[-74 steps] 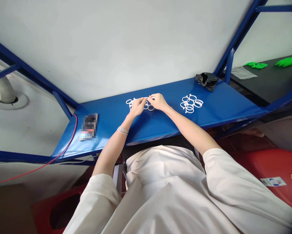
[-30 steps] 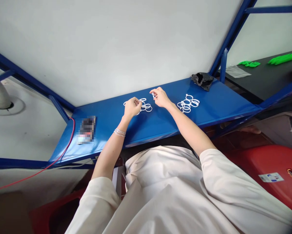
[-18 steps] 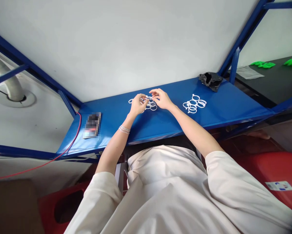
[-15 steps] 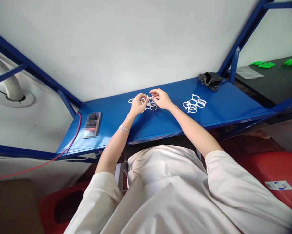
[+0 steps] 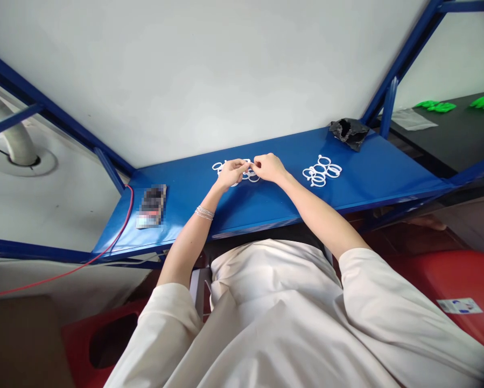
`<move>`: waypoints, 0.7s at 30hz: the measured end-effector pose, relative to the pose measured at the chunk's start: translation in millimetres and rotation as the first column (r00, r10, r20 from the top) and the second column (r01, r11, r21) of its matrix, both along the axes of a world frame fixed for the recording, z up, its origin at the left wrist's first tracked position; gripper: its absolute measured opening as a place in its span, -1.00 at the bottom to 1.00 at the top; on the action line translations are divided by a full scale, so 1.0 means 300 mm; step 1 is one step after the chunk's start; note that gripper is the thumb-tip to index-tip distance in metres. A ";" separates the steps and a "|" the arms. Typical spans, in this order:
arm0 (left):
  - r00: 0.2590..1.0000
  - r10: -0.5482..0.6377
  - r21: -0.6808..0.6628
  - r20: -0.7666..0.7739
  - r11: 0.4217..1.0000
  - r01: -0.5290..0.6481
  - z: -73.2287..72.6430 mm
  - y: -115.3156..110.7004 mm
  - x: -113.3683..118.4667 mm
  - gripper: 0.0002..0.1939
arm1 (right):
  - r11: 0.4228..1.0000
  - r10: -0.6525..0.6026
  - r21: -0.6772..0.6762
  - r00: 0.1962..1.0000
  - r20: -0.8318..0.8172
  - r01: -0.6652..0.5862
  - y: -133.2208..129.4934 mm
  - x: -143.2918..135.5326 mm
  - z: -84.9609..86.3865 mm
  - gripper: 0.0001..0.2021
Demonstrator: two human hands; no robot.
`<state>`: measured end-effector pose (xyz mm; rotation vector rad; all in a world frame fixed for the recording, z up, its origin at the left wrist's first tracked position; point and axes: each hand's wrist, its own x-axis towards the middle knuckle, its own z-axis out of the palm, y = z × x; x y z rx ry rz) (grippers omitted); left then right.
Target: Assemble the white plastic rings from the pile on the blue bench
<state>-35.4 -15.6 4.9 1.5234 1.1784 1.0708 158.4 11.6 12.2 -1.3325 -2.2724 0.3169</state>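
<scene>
Above the back-middle of the blue table (image 5: pixel 274 207), my left hand (image 5: pixel 230 173) is pinched, thumb against forefinger, on a small white plastic ring (image 5: pixel 247 161). My right hand (image 5: pixel 269 166) meets it from the other side, its fingers curled in and the fingertips at the same ring. Much of that ring is covered by the fingers. Beneath and around both hands lies a group of white plastic rings (image 5: pixel 253 179), partly hidden by the left hand. To the right of my right hand, a second cluster of white rings (image 5: pixel 319 172) with small knobs rests flat on the table.
A crumpled black plastic bag (image 5: pixel 349 133) sits at the table's back right. At the left lie a blurred-out flat item (image 5: pixel 152 206) and a red cable (image 5: pixel 131 207) across the edge. Blue frame posts (image 5: pixel 390 108) rise at the sides. A red chair (image 5: pixel 460 285) stands at right.
My right hand's fingers have curled inward and closed at the ring. My left fingers have pinched tighter, and the fingertips of both hands have come together.
</scene>
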 end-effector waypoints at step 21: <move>0.976 -0.010 0.005 0.220 1.000 0.009 0.023 -0.009 0.039 -0.66 | 0.996 0.001 -0.085 0.988 -0.153 -0.014 0.033 -0.044 -0.024 -0.31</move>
